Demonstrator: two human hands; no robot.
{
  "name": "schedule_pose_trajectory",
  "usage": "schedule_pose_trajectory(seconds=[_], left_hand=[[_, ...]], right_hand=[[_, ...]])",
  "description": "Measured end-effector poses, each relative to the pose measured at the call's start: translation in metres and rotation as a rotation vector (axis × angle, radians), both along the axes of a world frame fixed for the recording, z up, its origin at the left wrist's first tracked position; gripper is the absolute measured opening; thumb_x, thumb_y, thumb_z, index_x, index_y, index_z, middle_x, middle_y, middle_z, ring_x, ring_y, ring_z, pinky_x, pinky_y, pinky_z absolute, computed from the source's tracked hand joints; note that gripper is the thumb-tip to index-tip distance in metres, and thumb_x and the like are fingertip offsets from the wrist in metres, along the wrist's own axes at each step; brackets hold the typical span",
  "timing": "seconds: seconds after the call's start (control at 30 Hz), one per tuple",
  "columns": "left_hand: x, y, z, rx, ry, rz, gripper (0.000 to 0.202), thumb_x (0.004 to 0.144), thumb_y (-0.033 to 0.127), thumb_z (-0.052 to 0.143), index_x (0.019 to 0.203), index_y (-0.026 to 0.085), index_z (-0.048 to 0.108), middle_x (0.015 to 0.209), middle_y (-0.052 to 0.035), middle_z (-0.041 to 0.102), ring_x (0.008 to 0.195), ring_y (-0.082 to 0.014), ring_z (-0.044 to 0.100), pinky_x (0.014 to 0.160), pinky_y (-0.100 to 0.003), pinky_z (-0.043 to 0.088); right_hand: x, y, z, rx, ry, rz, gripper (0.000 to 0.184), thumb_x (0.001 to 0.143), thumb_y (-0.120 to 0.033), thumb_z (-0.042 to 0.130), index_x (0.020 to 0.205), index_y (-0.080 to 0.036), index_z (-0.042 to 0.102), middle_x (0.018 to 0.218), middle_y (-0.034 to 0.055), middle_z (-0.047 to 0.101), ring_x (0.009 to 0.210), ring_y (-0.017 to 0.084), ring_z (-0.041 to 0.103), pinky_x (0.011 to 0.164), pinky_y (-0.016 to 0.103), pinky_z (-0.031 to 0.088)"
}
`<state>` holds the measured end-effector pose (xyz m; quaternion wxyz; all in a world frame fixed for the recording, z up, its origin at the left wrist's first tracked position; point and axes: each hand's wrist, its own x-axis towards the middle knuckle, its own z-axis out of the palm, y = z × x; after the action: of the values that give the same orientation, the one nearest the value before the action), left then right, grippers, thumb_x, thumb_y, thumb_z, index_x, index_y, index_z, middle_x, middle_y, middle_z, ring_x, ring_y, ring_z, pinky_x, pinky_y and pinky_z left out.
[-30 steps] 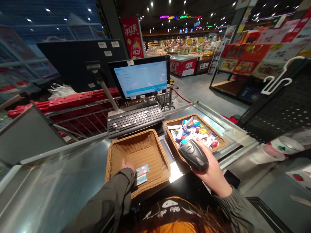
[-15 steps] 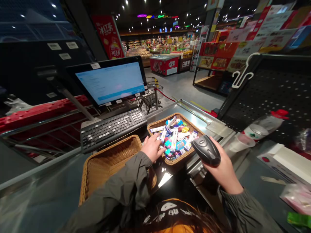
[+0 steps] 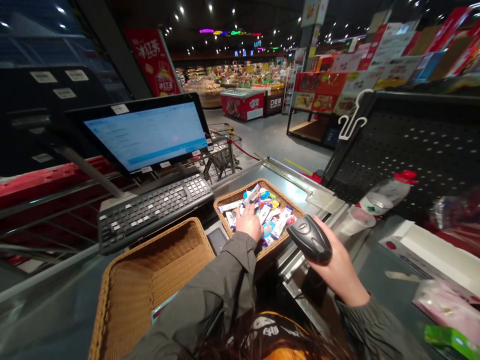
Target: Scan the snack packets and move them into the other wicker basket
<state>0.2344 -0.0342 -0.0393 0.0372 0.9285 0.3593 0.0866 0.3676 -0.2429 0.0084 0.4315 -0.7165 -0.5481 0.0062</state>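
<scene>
Shifted inward from the left rim of the basket (image 3: 270, 250), the left hand (image 3: 249, 223), nearer the packets (image 3: 281, 222) than the right hand (image 3: 339, 270) wrapped round the scanner (image 3: 311, 239), dips half-curled fingers (image 3: 245, 211) among them by the far edge of the table (image 3: 300, 192), any grip hidden, one slanting away rightward

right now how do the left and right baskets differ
The right basket is heaped with small packets; the left basket shows mostly bare weave. The left hand is in the right basket; a sleeve covers part of the left basket. Both are brown, woven and open-topped.
</scene>
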Motion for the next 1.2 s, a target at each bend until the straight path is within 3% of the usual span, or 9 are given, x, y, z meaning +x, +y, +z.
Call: schedule_pose_trajectory(seconds=[0.13,0.2,0.33,0.47,0.57,0.7,0.8,0.97,1.2], left_hand=[[-0.003,-0.003,-0.002,-0.054,-0.033,-0.002,0.017,0.074,0.031,0.067,0.084,0.018,0.072,0.141,-0.0117,0.055,0.135,-0.0325,0.044,0.115,-0.06,0.026],[-0.013,-0.002,0.005,-0.066,-0.097,-0.017,0.014,0.075,0.032,0.067,0.081,0.02,0.071,0.14,-0.0097,0.056,0.135,-0.0334,0.043,0.113,-0.062,0.027],[-0.05,-0.001,0.044,0.125,-0.253,-0.061,0.012,0.08,0.029,0.065,0.089,0.021,0.066,0.142,-0.009,0.054,0.141,-0.0337,0.035,0.114,-0.068,0.017],[-0.1,-0.004,0.089,0.339,-0.311,-0.006,0.005,0.082,0.024,0.062,0.085,0.02,0.063,0.146,-0.0109,0.05,0.143,-0.0347,0.032,0.114,-0.068,0.014],[-0.137,-0.008,0.104,0.452,-0.342,0.089,0.003,0.082,0.021,0.061,0.08,0.019,0.061,0.146,-0.0114,0.049,0.142,-0.0346,0.033,0.114,-0.068,0.011],[-0.179,-0.016,0.105,0.518,-0.35,0.185,0.005,0.082,0.019,0.059,0.078,0.02,0.06,0.145,-0.011,0.051,0.141,-0.0345,0.035,0.115,-0.069,0.006],[-0.206,-0.023,0.102,0.46,-0.289,0.261,0.006,0.082,0.019,0.058,0.076,0.02,0.061,0.147,-0.009,0.048,0.143,-0.0346,0.032,0.115,-0.069,0.003],[-0.246,-0.029,0.098,0.356,-0.18,0.389,0.005,0.077,0.018,0.061,0.079,0.02,0.064,0.148,-0.0093,0.047,0.145,-0.0359,0.028,0.116,-0.07,0.002],[-0.285,-0.031,0.085,0.345,-0.145,0.467,0.007,0.078,0.016,0.059,0.08,0.02,0.064,0.149,-0.0092,0.046,0.145,-0.0334,0.027,0.116,-0.07,0.005]], right_hand=[[-0.002,0.005,0.003,0.004,0.001,0.021,0.07,0.081,-0.031,0.064,0.144,-0.016,0.038,0.144,0.0177,0.049,0.132,0.035,0.048,0.112,0.057,0.038],[-0.003,0.005,0.003,0.012,0.0,0.025,0.072,0.08,-0.031,0.064,0.145,-0.016,0.037,0.144,0.018,0.048,0.133,0.035,0.048,0.112,0.057,0.038],[-0.008,0.007,0.002,0.035,-0.022,0.03,0.073,0.08,-0.032,0.065,0.145,-0.016,0.036,0.145,0.0185,0.047,0.134,0.036,0.047,0.111,0.057,0.038],[-0.022,0.015,0.006,0.06,-0.057,0.045,0.073,0.081,-0.031,0.064,0.146,-0.016,0.034,0.146,0.0195,0.045,0.135,0.037,0.045,0.111,0.059,0.038],[-0.042,0.027,0.014,0.087,-0.122,0.14,0.071,0.082,-0.03,0.063,0.146,-0.017,0.034,0.146,0.0193,0.045,0.137,0.038,0.041,0.111,0.061,0.037],[-0.08,0.048,0.025,0.082,-0.273,0.36,0.067,0.082,-0.029,0.061,0.144,-0.018,0.037,0.146,0.0186,0.043,0.143,0.039,0.029,0.112,0.063,0.032],[-0.11,0.059,0.029,0.044,-0.336,0.478,0.059,0.082,-0.027,0.06,0.138,-0.017,0.045,0.15,0.0176,0.038,0.146,0.04,0.021,0.114,0.065,0.027],[-0.147,0.068,0.031,-0.047,-0.388,0.611,0.052,0.079,-0.019,0.056,0.132,-0.017,0.053,0.15,0.0168,0.037,0.147,0.038,0.018,0.115,0.066,0.024],[-0.173,0.071,0.03,-0.134,-0.422,0.703,0.056,0.074,-0.012,0.055,0.13,-0.017,0.055,0.152,0.0157,0.036,0.147,0.037,0.02,0.116,0.065,0.023]])
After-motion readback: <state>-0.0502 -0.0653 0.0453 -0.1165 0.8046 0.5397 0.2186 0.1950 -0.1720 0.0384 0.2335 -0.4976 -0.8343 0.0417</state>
